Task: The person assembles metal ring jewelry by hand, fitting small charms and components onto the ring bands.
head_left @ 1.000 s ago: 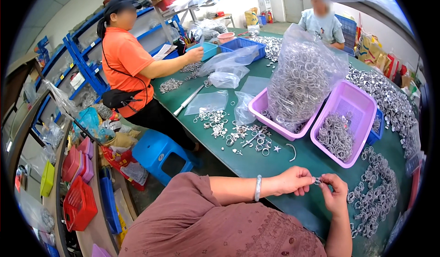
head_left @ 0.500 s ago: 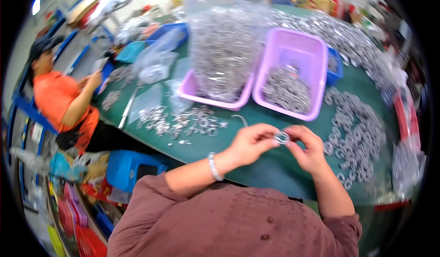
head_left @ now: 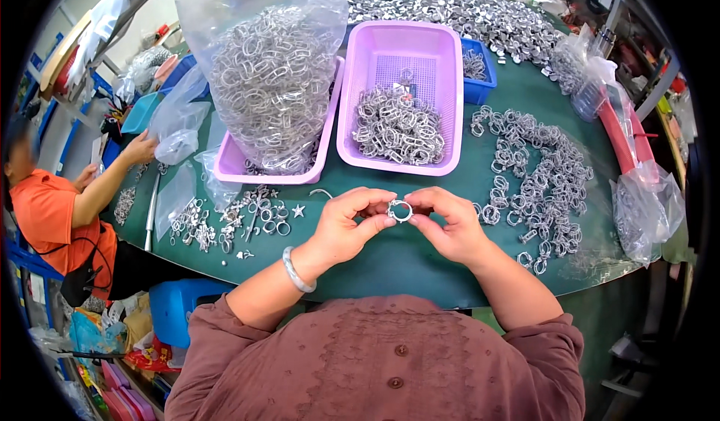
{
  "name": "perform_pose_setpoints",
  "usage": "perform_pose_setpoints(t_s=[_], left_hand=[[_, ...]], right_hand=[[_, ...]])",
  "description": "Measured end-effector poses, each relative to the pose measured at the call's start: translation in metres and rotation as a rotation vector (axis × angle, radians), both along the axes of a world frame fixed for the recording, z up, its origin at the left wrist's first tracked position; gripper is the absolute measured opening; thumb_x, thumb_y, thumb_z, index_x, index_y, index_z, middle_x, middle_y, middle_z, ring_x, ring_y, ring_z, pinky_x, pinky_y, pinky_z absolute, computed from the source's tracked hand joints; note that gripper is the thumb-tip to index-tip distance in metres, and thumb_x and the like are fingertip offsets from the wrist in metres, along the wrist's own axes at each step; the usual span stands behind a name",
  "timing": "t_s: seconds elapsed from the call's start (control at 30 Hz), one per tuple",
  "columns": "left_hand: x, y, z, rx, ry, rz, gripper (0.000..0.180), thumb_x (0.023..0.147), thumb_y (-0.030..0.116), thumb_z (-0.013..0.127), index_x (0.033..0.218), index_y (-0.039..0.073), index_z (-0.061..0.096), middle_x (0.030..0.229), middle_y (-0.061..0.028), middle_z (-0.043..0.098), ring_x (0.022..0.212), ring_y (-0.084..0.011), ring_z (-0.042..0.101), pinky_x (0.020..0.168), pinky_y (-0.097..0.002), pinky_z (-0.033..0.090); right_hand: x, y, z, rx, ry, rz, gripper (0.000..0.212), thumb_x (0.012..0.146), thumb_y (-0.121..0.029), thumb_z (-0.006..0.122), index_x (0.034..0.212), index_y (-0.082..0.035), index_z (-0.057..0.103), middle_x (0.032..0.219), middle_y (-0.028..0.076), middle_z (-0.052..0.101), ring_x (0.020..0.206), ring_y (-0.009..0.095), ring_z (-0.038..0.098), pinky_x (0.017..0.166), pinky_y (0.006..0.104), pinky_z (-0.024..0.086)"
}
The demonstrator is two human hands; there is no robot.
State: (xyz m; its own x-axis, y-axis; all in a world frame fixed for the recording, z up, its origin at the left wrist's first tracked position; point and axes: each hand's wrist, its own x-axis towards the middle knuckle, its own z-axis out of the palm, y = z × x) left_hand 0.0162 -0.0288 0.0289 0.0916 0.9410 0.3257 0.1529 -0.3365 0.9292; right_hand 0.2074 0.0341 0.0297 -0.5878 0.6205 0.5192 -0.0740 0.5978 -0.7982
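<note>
We pinch a silver ring [head_left: 400,219] between the thumbs and fingertips of both hands, the left hand [head_left: 341,226] grasping one side and the right hand [head_left: 454,226] the other. The ring is held up over the green table [head_left: 375,271], near the middle of its near edge. We wear a pale bangle [head_left: 298,271] on the left wrist.

Toward the table's left edge lie small metal pieces [head_left: 197,226] and a star [head_left: 299,211]. Beyond our hands, a clear bag [head_left: 274,83] full of rings stands in one purple basket [head_left: 270,178]; another purple basket [head_left: 397,168], just beside it, holds more rings and a small marked scrap [head_left: 405,89], whose marks are too small to read. A blue basket [head_left: 480,91] is next to that. Loose rings [head_left: 547,181] spread toward the right edge, and shiny pieces [head_left: 457,16] line the far edge. A co-worker in orange [head_left: 64,211] is by the left edge.
</note>
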Motion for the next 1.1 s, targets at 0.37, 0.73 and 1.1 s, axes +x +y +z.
perform_pose_setpoints(t_s=[0.37, 0.73, 1.1], left_hand=[[-0.004, 0.014, 0.001, 0.057, 0.073, -0.019, 0.032, 0.077, -0.001, 0.064, 0.109, 0.003, 0.058, 0.082, -0.002, 0.056, 0.069, -0.0078, 0.052, 0.061, -0.0213, 0.043], [-0.001, 0.019, -0.003, -0.034, -0.009, -0.035, 0.035, 0.078, -0.002, 0.061, 0.112, 0.006, 0.058, 0.081, -0.0006, 0.054, 0.068, -0.0065, 0.05, 0.061, -0.0206, 0.043], [-0.001, 0.019, -0.007, -0.202, -0.217, -0.104, 0.032, 0.081, -0.001, 0.06, 0.112, 0.003, 0.056, 0.085, 0.0014, 0.055, 0.073, -0.005, 0.049, 0.065, -0.0198, 0.042]], right_hand=[[-0.001, 0.004, -0.003, -0.069, 0.03, -0.011, 0.025, 0.077, 0.005, 0.06, 0.101, 0.0, 0.057, 0.091, 0.007, 0.061, 0.077, 0.014, 0.06, 0.065, 0.0255, 0.048], [-0.001, 0.004, -0.005, -0.108, 0.061, -0.008, 0.025, 0.078, 0.005, 0.06, 0.102, -0.001, 0.056, 0.09, 0.007, 0.062, 0.077, 0.013, 0.06, 0.066, 0.0248, 0.048], [-0.001, 0.006, -0.008, -0.147, 0.047, -0.01, 0.026, 0.079, 0.002, 0.061, 0.103, -0.001, 0.055, 0.091, 0.006, 0.062, 0.079, 0.013, 0.061, 0.068, 0.0253, 0.049]])
